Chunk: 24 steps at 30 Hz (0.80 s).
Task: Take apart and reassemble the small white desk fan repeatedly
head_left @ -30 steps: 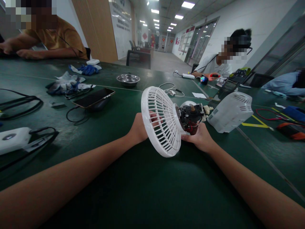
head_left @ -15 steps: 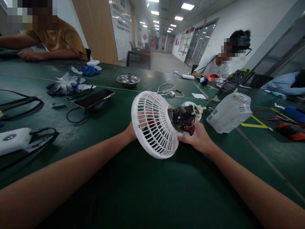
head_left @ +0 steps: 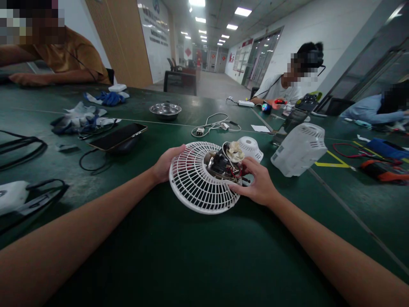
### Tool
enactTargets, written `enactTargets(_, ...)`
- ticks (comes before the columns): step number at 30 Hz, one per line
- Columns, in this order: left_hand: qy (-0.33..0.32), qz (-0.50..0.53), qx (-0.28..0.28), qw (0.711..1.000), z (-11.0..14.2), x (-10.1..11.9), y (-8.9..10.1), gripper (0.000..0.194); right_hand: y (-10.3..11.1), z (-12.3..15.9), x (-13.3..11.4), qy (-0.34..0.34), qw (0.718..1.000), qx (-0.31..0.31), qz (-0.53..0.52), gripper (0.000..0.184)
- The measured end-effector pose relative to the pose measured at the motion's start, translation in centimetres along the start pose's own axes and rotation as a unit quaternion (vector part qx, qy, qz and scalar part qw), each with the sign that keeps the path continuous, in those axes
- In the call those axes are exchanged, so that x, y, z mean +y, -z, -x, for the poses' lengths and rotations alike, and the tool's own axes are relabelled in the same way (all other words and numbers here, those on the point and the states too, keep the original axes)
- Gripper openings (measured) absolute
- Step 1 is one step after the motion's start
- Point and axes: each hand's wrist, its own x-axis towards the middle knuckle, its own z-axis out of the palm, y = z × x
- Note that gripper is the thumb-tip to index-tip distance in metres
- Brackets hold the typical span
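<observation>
A white round fan grille (head_left: 191, 187) faces down in front of me, tilted slightly, with a bare motor (head_left: 220, 165) standing up from its centre. Wires and a cream plastic part (head_left: 234, 151) show on the motor. My left hand (head_left: 168, 164) is closed on the grille's left rim, thumb on top. Around the motor's right side curls my right hand (head_left: 257, 181), its thumb over the grille's edge and its other fingertips partly hidden behind the motor. Just behind stands a white vented cover (head_left: 252, 147), partly covered by the motor and hand.
A white plastic housing (head_left: 300, 149) stands to the right. Farther back lie a coiled white cable (head_left: 212, 126) and a metal bowl (head_left: 165, 111). At left are a phone (head_left: 118, 136), gloves (head_left: 79, 117) and black cords (head_left: 22, 143). Other people sit around the table.
The grille with its motor has swung from steeply tilted to nearly flat and lower, motor upward. My left hand has come into view at the left rim. The whole view has shifted slightly.
</observation>
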Motion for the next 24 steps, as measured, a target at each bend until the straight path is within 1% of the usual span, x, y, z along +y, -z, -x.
enactTargets(2, 0.011, -0.009, 0.02, 1.0, -0.3, -0.1, -0.1, 0.021, 0.0, 0.0, -0.1, -0.005, 1.0, -0.011, 0.015, 0.061)
enactTargets(4, 0.041, -0.012, 0.031, 0.999, -0.5, -0.1, -0.4, 0.019, 0.0, 0.1, -0.2, -0.019, 0.999, -0.02, 0.037, 0.062)
enactTargets(6, 0.065, -0.016, 0.04, 0.997, -0.6, 0.0, -0.7, 0.02, 0.0, 0.2, -0.4, -0.027, 0.997, -0.024, 0.071, 0.065)
enactTargets(8, 0.069, -0.02, 0.053, 0.996, -0.7, 0.1, -1.0, 0.021, 0.1, 0.2, -0.6, -0.026, 0.995, -0.028, 0.097, 0.068)
enactTargets(10, 0.062, -0.025, 0.069, 0.995, -0.7, 0.1, -1.1, 0.02, 0.3, 0.2, -0.6, -0.021, 0.994, -0.026, 0.1, 0.068)
enactTargets(12, 0.055, -0.032, 0.084, 0.994, -0.8, 0.0, -1.1, 0.018, 0.6, 0.2, -0.3, -0.015, 0.995, 0.007, 0.096, 0.063)
enactTargets(15, 0.031, -0.046, 0.102, 0.993, -0.9, -0.3, -1.0, 0.016, 1.4, 0.0, 1.5, -0.017, 0.985, 0.117, 0.122, 0.056)
enactTargets(17, 0.004, -0.057, 0.107, 0.993, -1.0, -0.5, -1.0, 0.015, 1.8, -0.2, 3.5, -0.033, 0.972, 0.176, 0.154, 0.06)
enactTargets(18, -0.007, -0.064, 0.107, 0.992, -1.0, -0.6, -1.0, 0.014, 2.0, -0.4, 4.6, -0.045, 0.967, 0.183, 0.17, 0.065)
enactTargets(20, -0.024, -0.078, 0.108, 0.991, -1.2, -0.8, -0.9, 0.017, 2.1, -0.5, 6.6, -0.07, 0.967, 0.163, 0.185, 0.076)
enactTargets(22, -0.033, -0.094, 0.11, 0.989, -1.3, -1.0, -0.7, 0.022, 2.0, -0.7, 8.2, -0.091, 0.973, 0.132, 0.164, 0.083)
enactTargets(24, -0.042, -0.108, 0.111, 0.987, -1.3, -1.0, -0.5, 0.027, 1.8, -0.7, 9.1, -0.107, 0.981, 0.096, 0.134, 0.088)
